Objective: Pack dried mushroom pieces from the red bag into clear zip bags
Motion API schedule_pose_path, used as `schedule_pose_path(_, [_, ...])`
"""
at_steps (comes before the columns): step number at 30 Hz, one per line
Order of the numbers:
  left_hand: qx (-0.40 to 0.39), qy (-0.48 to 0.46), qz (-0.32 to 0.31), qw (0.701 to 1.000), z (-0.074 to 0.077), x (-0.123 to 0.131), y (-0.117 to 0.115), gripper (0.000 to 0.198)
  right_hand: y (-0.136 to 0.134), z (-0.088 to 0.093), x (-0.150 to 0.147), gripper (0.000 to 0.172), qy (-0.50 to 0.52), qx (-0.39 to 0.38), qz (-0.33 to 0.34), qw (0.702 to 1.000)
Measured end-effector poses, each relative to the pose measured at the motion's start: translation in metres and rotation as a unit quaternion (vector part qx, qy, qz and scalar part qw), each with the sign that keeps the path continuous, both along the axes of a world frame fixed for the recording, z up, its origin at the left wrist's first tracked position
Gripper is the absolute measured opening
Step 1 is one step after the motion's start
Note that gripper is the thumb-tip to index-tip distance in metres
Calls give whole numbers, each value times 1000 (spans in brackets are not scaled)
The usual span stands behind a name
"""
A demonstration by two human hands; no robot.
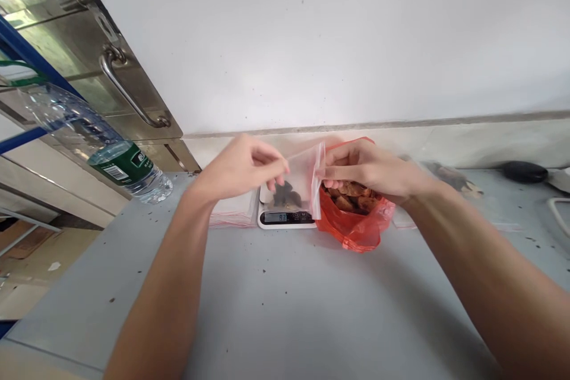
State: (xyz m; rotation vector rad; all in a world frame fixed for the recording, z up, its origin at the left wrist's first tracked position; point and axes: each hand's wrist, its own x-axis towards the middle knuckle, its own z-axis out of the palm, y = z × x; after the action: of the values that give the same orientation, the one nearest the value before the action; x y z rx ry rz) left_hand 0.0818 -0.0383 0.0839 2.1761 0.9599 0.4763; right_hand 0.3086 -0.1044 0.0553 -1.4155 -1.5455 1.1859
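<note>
The right hand [374, 169] pinches a small clear bag [305, 175] by its zip edge, thumb and fingers closed on the strip. The left hand [240, 169] has its fingers curled, the gap between thumb and forefinger narrow, right at the bag's other side; I cannot tell whether it grips the plastic or only hovers there. Between the two hands, the bag is over a white scale [263, 225] whose display is lit, though the digits are too small for me to read surely.

Some dark pieces [287, 197] are already inside the bag, so it looks at least partly filled. Whether the zip is pressed shut I cannot see. Just under the right hand, a red bag [351, 234] gapes with plenty of brown pieces [351, 199] left in it. Below the left hand, a stack of flat bags [234, 208] lies on the grey surface [276, 309], apparently unused. Beyond the right wrist are more clear bags [458, 181], at least one with something inside.
</note>
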Motion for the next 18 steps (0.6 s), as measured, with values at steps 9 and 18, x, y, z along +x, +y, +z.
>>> schedule_pose_path(9, [-64,74,-72,993,-11,17,-8,19,3,-5,-8,40,-2,-4,47,999])
schedule_pose_path(18, [69,-2,65,996,-9,17,-5,20,1,-7,-14,23,-124,116,-133,976])
